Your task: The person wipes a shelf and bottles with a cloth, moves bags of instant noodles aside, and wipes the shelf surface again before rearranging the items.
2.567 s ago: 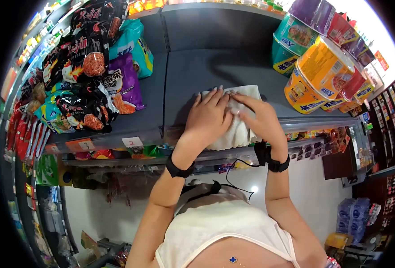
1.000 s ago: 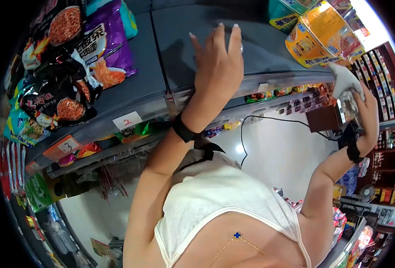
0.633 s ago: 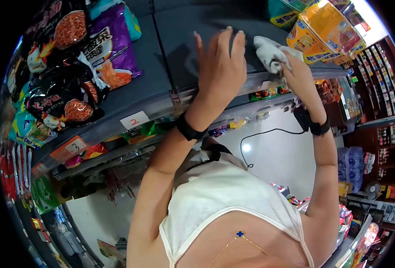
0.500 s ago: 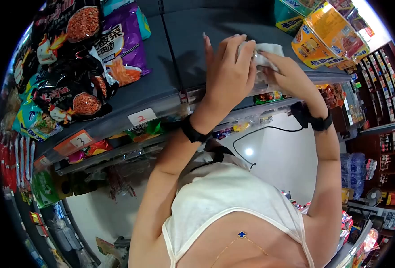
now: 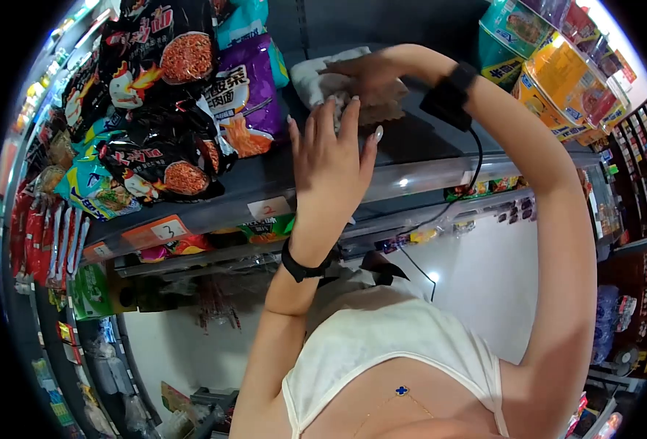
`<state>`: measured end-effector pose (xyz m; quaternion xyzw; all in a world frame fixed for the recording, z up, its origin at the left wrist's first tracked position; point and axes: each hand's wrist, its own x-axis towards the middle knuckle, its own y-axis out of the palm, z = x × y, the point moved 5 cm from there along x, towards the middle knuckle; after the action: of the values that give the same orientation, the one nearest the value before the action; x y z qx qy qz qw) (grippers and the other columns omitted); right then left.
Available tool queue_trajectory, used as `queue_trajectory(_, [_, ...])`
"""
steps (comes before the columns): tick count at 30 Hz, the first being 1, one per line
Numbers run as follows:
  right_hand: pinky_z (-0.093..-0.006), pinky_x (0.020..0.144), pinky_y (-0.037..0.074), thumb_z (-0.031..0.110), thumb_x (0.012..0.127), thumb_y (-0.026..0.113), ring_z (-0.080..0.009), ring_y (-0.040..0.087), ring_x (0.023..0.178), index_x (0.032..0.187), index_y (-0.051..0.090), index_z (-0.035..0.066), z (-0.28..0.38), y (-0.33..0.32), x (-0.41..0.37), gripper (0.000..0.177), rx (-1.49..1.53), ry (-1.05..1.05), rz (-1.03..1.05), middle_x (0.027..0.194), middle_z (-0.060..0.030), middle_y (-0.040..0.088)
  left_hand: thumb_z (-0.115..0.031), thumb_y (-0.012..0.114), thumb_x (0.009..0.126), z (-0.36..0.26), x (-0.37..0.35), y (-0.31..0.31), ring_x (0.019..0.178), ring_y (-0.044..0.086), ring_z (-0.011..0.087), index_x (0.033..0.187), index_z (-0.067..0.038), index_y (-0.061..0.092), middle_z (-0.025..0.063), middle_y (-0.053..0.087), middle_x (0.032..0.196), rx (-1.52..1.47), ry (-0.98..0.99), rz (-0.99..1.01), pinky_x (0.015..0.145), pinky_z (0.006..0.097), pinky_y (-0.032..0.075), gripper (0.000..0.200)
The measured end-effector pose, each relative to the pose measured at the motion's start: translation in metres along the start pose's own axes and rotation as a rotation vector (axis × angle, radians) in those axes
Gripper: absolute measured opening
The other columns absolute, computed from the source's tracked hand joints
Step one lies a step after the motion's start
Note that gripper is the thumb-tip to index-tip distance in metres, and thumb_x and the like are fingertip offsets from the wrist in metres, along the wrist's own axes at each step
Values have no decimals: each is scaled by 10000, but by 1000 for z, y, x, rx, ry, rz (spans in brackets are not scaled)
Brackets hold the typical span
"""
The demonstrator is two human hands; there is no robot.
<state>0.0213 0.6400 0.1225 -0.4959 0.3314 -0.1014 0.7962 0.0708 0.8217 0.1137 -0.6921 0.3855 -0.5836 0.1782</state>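
Observation:
A crumpled whitish-grey cloth (image 5: 310, 79) lies on the dark shelf, between the noodle packets and the noodle cups. My right hand (image 5: 375, 73) reaches in from the right and presses down on the cloth, its fingers partly blurred. Just in front, my left hand (image 5: 329, 164) is held palm down with the fingers apart, the fingertips right at the cloth's near edge and nothing held in them. A black band (image 5: 305, 267) circles the left wrist. On the right wrist sits a black strap with a small box (image 5: 448, 102), from which a cable hangs.
Black noodle packets (image 5: 159, 102) and a purple packet (image 5: 249, 95) are stacked left of the cloth. Orange noodle cups (image 5: 569, 84) and a teal cup (image 5: 510, 36) stand at the right. Price tags (image 5: 271, 208) line the shelf's front edge, with more goods below.
The cloth, bunched between both hands near the cups, is now spread on the shelf further left. My right hand has moved left onto it; my left hand has drawn back toward me.

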Motion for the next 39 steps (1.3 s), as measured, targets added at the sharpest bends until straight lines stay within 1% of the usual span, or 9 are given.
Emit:
queue_trajectory(8, [-383, 1021, 349, 366, 883, 550, -327, 456, 1219, 1356, 438, 42, -96, -15, 136, 584, -526, -179, -93, 1413, -244, 373, -222, 561, 852, 5, 8, 10, 1159, 489, 299, 1177, -95, 581, 115, 564, 1180, 104, -8, -85, 1040, 514, 295, 349])
queue_trajectory(13, [-383, 953, 403, 398, 838, 593, -275, 550, 1052, 1293, 491, 30, -132, -31, 43, 594, -138, 223, -323, 1200, -188, 564, -235, 551, 854, 7, 4, 10, 1163, 492, 288, 1160, -91, 596, 110, 564, 1198, 155, -13, -64, 1046, 515, 291, 342])
queue_trajectory(19, [-425, 567, 440, 386, 899, 465, -274, 558, 628, 1018, 619, 11, -216, -19, -64, 422, 71, 731, -147, 847, -195, 585, -234, 552, 851, 5, 6, 15, 1157, 501, 279, 1160, -105, 602, 94, 581, 1183, 170, -29, -91, 1045, 498, 299, 338])
queue_trajectory(24, [-407, 719, 509, 209, 853, 543, -338, 620, 857, 1025, 650, 59, -143, 34, -81, 252, -412, 89, -41, 1010, -189, 633, -170, 569, 833, -1, 8, 10, 1106, 538, 266, 1124, -112, 613, 80, 606, 1132, 86, 32, -187, 1024, 472, 334, 300])
queue_trajectory(25, [-380, 607, 506, 228, 824, 606, -201, 639, 717, 906, 692, 81, -66, 48, -97, 189, -915, -181, 138, 840, -91, 678, -150, 573, 826, -2, 6, 6, 1089, 549, 267, 1111, -111, 616, 79, 613, 1114, 23, 60, -221, 1019, 472, 337, 291])
queue_trajectory(27, [-424, 906, 480, 239, 805, 624, -380, 544, 1107, 1024, 689, 94, -2, 76, -131, 270, -925, -481, -456, 1249, -205, 540, -85, 575, 799, -6, -1, 0, 1030, 579, 275, 1061, -95, 625, 79, 631, 1059, -153, 169, -273, 1008, 481, 342, 267])
queue_trajectory(31, [-419, 1008, 395, 158, 852, 524, -433, 422, 1219, 1031, 590, -117, 26, 80, -161, 335, -598, -300, -478, 1301, -320, 428, -109, 590, 779, -47, -18, 14, 1131, 523, 310, 1103, -57, 600, 105, 587, 1178, -276, 240, -100, 1025, 502, 318, 328])
queue_trajectory(36, [-383, 935, 458, 136, 738, 596, -412, 517, 1090, 831, 682, -76, -5, 74, -172, 247, -721, -339, -462, 1247, -298, 486, -167, 603, 801, -88, -2, 54, 1178, 477, 315, 1184, 18, 534, 165, 549, 1202, -98, 189, 66, 1054, 509, 292, 431])
queue_trajectory(39, [-407, 956, 426, 155, 856, 486, -419, 495, 1138, 1242, 469, -32, -58, 58, -162, 430, -406, 23, -344, 1280, -296, 460, -275, 538, 852, -108, 19, 95, 1170, 475, 330, 1194, 46, 514, 210, 531, 1203, 92, 177, 129, 1036, 527, 296, 470])
